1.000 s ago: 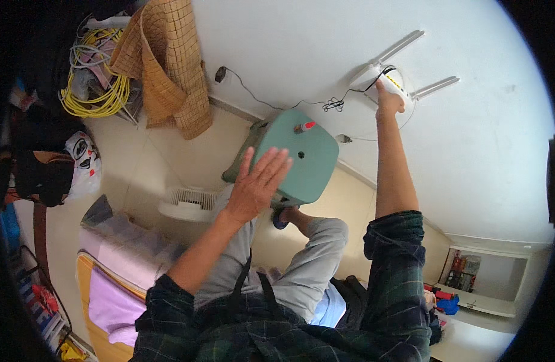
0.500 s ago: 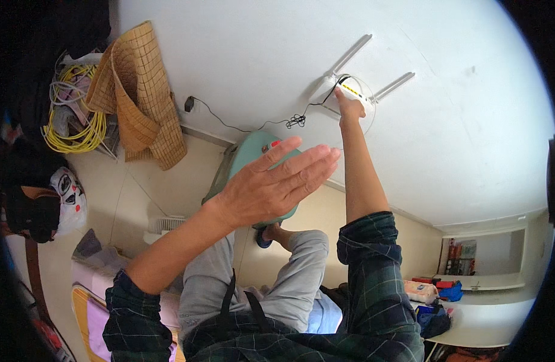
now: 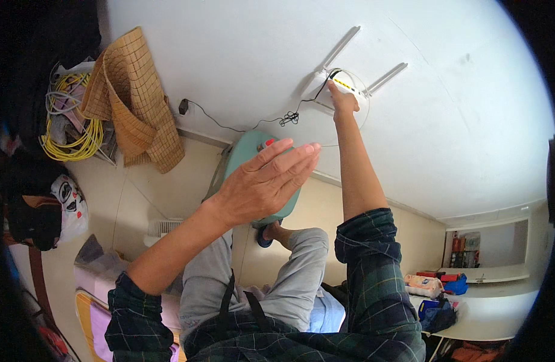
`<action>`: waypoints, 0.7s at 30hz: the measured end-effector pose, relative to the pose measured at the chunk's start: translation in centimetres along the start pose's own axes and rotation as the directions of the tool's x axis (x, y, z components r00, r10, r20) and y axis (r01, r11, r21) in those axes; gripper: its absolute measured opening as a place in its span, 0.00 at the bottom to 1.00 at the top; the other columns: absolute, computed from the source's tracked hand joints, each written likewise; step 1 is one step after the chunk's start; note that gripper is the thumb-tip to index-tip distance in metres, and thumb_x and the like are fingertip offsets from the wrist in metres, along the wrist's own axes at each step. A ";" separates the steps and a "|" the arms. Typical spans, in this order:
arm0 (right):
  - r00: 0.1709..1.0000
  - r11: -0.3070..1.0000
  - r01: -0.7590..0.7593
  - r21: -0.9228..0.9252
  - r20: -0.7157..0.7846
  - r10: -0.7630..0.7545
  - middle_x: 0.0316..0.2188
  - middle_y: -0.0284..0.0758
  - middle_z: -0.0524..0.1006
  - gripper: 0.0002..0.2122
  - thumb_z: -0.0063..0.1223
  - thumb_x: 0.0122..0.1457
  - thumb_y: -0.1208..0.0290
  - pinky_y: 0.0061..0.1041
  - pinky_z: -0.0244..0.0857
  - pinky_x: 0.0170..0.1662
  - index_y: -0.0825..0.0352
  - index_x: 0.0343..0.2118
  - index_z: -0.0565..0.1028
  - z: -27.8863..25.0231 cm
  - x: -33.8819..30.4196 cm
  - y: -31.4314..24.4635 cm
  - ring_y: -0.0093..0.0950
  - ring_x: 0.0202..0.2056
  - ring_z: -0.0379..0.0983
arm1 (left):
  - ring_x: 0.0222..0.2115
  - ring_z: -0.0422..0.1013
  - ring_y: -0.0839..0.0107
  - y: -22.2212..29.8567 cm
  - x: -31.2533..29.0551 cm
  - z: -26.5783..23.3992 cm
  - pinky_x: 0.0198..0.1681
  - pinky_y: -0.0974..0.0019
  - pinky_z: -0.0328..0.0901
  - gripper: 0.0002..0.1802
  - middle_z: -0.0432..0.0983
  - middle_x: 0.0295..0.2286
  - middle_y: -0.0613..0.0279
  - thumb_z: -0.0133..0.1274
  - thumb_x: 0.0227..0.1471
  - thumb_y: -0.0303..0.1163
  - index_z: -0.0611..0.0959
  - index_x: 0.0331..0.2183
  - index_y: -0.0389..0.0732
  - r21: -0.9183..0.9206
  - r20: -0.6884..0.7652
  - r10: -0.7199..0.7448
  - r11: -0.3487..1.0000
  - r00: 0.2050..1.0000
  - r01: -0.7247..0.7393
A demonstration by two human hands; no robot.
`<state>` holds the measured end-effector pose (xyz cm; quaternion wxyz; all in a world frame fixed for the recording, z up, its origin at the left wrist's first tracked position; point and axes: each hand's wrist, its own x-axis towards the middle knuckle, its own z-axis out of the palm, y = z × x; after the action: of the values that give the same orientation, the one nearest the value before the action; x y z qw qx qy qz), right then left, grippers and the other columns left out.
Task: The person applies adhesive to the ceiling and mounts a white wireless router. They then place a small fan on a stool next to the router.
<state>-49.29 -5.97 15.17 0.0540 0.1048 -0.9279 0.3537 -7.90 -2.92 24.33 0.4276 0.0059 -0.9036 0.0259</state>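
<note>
A white Wi-Fi router [image 3: 352, 90] with two long raised antennas and a row of yellow ports is up against the white wall. My right hand [image 3: 346, 104] grips its near edge, thumb beside the plugged-in black cable; some of the fingers are hidden. That power cable [image 3: 289, 119], bunched in a tangle midway, runs from a black adapter [image 3: 183, 107] low on the wall. Nearer to me, my left hand [image 3: 259, 184] hovers open over a green stool [image 3: 244, 151], palm down, fingers stretched out, holding nothing. A small red-topped object [image 3: 268, 143] lies on the stool, partly behind that hand.
A bent brown woven mat [image 3: 136, 102] leans at the left wall beside coiled yellow cable [image 3: 78, 136]. A white printed bag [image 3: 69, 205] and a small white grilled appliance [image 3: 163, 229] are on the left. At right, a white shelf unit [image 3: 494, 283] holds packages.
The view has shifted slightly, so the router and wall sit a little further left. My left hand has drawn slightly left; my right hand stays on the router.
</note>
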 end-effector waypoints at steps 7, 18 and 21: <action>0.999 0.998 0.009 -0.060 0.042 -0.007 0.44 0.59 0.66 0.47 0.60 0.39 0.37 0.35 0.53 0.53 0.89 0.40 0.68 -1.6 -1.5 -1.3 0.48 0.53 0.54 | 0.55 0.56 0.73 0.1 -0.3 0.2 0.52 0.68 0.56 0.19 0.69 0.51 0.68 0.49 0.51 0.30 0.77 0.46 0.40 0.054 -0.006 0.006 0.999 1.000 -0.005; 1.000 0.995 -0.001 -0.101 0.007 0.001 0.51 0.62 0.63 0.51 0.55 0.39 0.32 0.40 0.49 0.56 0.89 0.45 0.67 -1.4 -2.1 -1.7 0.51 0.56 0.53 | 0.49 0.58 0.77 0.4 -0.5 -0.3 0.47 0.69 0.51 0.19 0.69 0.51 0.76 0.52 0.49 0.32 0.78 0.46 0.47 0.077 -0.063 -0.035 0.996 0.997 0.039; 0.996 0.973 0.035 -0.227 0.084 -0.016 0.52 0.61 0.62 0.51 0.47 0.41 0.28 0.44 0.48 0.56 0.86 0.46 0.68 -1.8 -1.2 -0.4 0.52 0.56 0.54 | 0.50 0.57 0.76 0.8 0.5 0.1 0.48 0.67 0.50 0.20 0.68 0.52 0.79 0.53 0.48 0.34 0.78 0.46 0.50 0.068 -0.083 0.004 0.998 0.997 0.002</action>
<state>-47.98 -4.84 16.57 0.0320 0.1241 -0.9624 0.2393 -8.35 -2.13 24.58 0.4641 0.0190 -0.8837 0.0571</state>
